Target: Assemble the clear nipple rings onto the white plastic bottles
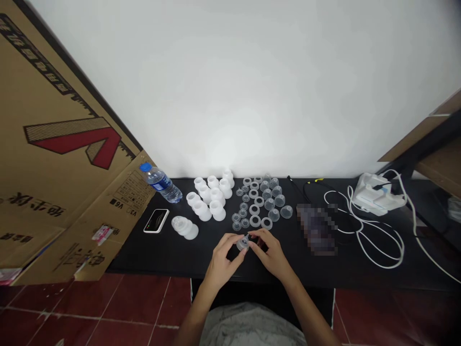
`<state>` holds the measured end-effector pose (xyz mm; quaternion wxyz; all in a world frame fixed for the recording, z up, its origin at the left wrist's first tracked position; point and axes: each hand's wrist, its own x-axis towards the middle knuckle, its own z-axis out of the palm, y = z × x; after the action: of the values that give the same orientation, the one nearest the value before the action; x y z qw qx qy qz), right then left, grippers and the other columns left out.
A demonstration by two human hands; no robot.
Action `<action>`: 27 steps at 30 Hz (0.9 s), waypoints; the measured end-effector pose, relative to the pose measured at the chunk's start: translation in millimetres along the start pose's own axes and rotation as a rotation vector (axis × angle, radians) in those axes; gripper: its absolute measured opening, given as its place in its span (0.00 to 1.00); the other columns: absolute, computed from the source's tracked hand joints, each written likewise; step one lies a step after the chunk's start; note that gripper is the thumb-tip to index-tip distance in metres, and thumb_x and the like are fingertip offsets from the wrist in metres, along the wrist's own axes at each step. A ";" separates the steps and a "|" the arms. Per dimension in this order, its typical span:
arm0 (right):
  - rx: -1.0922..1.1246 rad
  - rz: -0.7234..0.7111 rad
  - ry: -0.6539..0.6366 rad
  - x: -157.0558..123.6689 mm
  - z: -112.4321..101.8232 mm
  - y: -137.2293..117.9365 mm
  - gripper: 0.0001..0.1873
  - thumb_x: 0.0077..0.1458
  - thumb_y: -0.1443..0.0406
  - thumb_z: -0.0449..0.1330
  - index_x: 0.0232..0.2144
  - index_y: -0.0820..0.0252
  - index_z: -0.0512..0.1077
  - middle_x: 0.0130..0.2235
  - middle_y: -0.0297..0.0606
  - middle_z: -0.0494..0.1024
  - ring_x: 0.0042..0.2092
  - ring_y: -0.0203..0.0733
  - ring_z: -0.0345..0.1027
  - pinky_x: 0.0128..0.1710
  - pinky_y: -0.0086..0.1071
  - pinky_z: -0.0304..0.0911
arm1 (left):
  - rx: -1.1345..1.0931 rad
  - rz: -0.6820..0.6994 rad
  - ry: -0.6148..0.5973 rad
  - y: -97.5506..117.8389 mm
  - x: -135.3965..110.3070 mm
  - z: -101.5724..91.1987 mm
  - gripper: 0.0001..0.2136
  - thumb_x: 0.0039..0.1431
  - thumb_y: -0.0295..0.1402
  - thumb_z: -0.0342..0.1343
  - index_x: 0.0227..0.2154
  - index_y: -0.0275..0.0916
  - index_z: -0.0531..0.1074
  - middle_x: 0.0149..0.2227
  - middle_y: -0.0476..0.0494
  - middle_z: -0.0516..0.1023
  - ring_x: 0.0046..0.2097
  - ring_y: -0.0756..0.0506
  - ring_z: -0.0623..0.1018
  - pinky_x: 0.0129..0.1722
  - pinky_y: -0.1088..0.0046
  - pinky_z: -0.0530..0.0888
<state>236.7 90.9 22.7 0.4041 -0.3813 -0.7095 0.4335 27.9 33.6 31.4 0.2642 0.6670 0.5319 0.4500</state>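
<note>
Between the fingertips of both hands is a small clear bottle nipple point(243, 244), seemingly set in a collar ring. My left hand point(221, 259) pinches it from the left, and my right hand point(271, 254) grips it from the right near its tip. Just beyond my hands lie several loose nipples point(245, 223), collar rings point(255, 220) and clear dome caps point(273, 215) in rough rows. To the left stand several white bottles point(202, 210). Nearer to me, one capped white bottle point(185, 228) is apart from that group.
A water bottle point(163, 185) and a white device with a screen point(156, 221) are at the left beside a large cardboard box point(72, 192). On the right are a blurred-out dark object point(317, 229), a white cable point(360, 235) and a white plug unit point(376, 194) near the wall.
</note>
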 end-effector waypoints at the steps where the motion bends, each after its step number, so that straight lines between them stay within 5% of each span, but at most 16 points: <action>1: 0.016 0.004 0.007 0.3 0.0 0.8 0.12 0.71 0.58 0.65 0.53 0.51 0.80 0.46 0.41 0.81 0.39 0.44 0.75 0.39 0.36 0.73 | 0.014 0.011 -0.011 0.8 -0.2 -0.3 0.15 0.72 0.34 0.62 0.58 0.46 0.79 0.53 0.37 0.81 0.55 0.40 0.83 0.57 0.61 0.81; 14: 0.076 0.049 0.031 2.0 -3.9 -2.7 0.10 0.71 0.56 0.64 0.40 0.53 0.80 0.37 0.37 0.80 0.36 0.44 0.71 0.38 0.35 0.66 | 0.026 0.051 0.028 -7.6 -5.7 5.6 0.22 0.67 0.30 0.64 0.62 0.47 0.73 0.52 0.41 0.78 0.41 0.47 0.83 0.47 0.65 0.84; 27: 0.131 0.104 0.086 3.3 -2.7 0.3 0.16 0.71 0.51 0.63 0.37 0.55 0.80 0.35 0.37 0.80 0.35 0.43 0.72 0.36 0.34 0.66 | -0.002 0.088 0.090 -3.0 -5.8 3.9 0.15 0.66 0.29 0.66 0.54 0.44 0.76 0.52 0.39 0.81 0.38 0.48 0.83 0.44 0.67 0.84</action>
<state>237.9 94.7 24.0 0.4350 -0.4085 -0.6410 0.4827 29.7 29.5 25.3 0.2204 0.6686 0.5129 0.4912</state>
